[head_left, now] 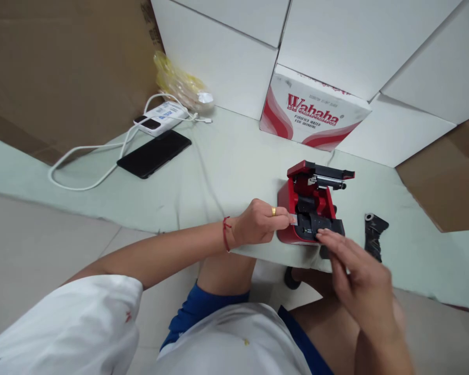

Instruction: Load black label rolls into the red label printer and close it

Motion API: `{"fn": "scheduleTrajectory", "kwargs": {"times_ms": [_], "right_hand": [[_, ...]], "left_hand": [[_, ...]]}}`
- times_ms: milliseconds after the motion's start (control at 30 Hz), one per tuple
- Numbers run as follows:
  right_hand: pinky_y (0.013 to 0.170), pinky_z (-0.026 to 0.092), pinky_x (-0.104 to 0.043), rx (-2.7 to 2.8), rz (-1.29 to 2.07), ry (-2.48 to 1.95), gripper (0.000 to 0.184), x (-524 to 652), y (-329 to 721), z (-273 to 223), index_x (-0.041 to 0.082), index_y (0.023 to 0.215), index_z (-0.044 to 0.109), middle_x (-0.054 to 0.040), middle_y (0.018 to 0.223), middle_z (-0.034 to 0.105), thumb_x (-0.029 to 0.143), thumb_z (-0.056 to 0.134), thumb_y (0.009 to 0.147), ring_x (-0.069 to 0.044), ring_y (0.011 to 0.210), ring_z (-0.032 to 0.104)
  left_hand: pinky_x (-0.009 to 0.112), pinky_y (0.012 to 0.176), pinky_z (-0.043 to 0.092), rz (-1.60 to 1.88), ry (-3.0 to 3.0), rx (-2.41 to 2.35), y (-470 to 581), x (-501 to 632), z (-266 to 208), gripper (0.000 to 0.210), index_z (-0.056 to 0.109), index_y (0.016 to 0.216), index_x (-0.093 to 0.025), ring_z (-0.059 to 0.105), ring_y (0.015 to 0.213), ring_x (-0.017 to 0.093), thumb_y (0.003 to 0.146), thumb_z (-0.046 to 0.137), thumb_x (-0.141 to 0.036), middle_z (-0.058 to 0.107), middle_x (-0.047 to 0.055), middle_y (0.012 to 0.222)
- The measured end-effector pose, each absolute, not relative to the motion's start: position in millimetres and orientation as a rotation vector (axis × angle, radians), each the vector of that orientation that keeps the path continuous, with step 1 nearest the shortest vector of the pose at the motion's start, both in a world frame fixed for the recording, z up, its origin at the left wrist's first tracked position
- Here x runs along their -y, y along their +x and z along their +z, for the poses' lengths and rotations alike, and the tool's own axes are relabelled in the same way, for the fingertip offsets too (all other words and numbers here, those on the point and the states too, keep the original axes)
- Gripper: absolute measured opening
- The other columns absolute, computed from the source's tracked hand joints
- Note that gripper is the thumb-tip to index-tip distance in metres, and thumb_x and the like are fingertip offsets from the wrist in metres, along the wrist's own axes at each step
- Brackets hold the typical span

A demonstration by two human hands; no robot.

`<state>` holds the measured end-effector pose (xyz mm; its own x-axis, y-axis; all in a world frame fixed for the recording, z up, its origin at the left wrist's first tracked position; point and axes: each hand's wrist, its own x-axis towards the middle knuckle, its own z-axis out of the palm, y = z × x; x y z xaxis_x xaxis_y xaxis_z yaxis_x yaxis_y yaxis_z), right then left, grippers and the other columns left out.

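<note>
A red and black machine that looks like a label printer [282, 204] stands near the table's front edge with its lid [328, 171] raised. Rollers and black parts show inside. My left hand [260, 221], with a ring and a red string bracelet, is closed in a pinch at the machine's left front, on a small pale grey piece [294, 219]. The fingers of my right hand [355, 271] are stretched out, their tips at the front edge of the black inner part [320, 224]. Right of the machine lies a roll of shiny black film [373, 239] with a light core.
A Wahaha water carton [312, 112] leans on stacked white boxes [226, 57] at the back. On the left lie a black phone [154, 153], a white device [164, 117] with a looped white cable [78, 150], and a yellowish plastic bag [183, 80]. Brown cardboard [62, 67] flanks the table.
</note>
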<state>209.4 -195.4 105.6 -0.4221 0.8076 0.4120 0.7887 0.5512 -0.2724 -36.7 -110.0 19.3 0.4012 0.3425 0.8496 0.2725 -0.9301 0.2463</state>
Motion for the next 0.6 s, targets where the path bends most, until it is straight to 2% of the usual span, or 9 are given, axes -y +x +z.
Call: {"fn": "scheduleTrajectory", "kwargs": {"times_ms": [67,133,233,367,500,600], "right_hand": [[0.088,0.059,-0.029,2.295,0.137,-1.396,0.032,169.0,209.7,124.0,0.026,0.124,0.071,-0.0022,0.116,0.078,0.019,0.051,0.101,-0.018,0.100,0.077],[0.072,0.058,-0.030,2.351,0.191,-1.595,0.032,132.4,202.5,138.4,0.025,0.123,0.073,-0.0029,0.106,0.080,0.027,0.049,0.101,-0.017,0.075,0.076],[0.072,0.053,-0.033,2.697,0.084,-1.940,0.036,78.9,176.1,143.2,0.028,0.124,0.075,-0.0071,0.112,0.079,0.027,0.054,0.095,-0.024,0.086,0.075],[0.073,0.050,-0.035,2.912,-0.013,-2.091,0.035,51.4,146.1,131.5,0.022,0.119,0.077,-0.0149,0.109,0.078,0.026,0.063,0.087,-0.029,0.092,0.072],[0.081,0.051,-0.034,2.799,0.096,-1.896,0.042,73.8,172.9,149.9,0.024,0.130,0.071,-0.0104,0.120,0.076,0.025,0.058,0.089,-0.027,0.101,0.070],[0.071,0.053,-0.033,2.535,0.345,-1.751,0.043,99.5,228.0,186.9,0.024,0.133,0.067,-0.0074,0.108,0.077,0.043,0.055,0.096,-0.022,0.079,0.069]], "left_hand": [[0.020,0.057,0.050,1.644,2.565,-0.582,-34.9,108.9,15.8,0.025,0.060,0.091,-0.019,0.069,0.063,0.009,0.086,0.042,-0.003,0.082,0.002,0.096],[0.020,0.055,0.047,1.677,2.583,-0.588,-34.4,107.9,12.7,0.026,0.060,0.087,-0.019,0.067,0.061,0.009,0.083,0.042,-0.001,0.082,0.002,0.098],[0.021,0.053,0.042,1.666,2.631,-0.582,-36.9,106.7,10.5,0.027,0.059,0.079,-0.018,0.063,0.060,0.008,0.078,0.041,0.002,0.082,0.001,0.106],[0.024,0.050,0.039,1.669,2.694,-0.594,-42.2,107.3,12.3,0.026,0.058,0.074,-0.019,0.054,0.052,0.007,0.079,0.041,0.000,0.082,-0.001,0.109],[0.025,0.049,0.038,1.665,2.688,-0.606,-43.5,108.8,17.4,0.026,0.057,0.070,-0.018,0.050,0.049,0.007,0.085,0.043,-0.002,0.082,0.000,0.109],[0.025,0.046,0.036,1.690,2.601,-0.588,-42.1,108.0,22.2,0.026,0.050,0.066,-0.018,0.050,0.047,0.006,0.084,0.043,0.000,0.082,0.002,0.106]]}}
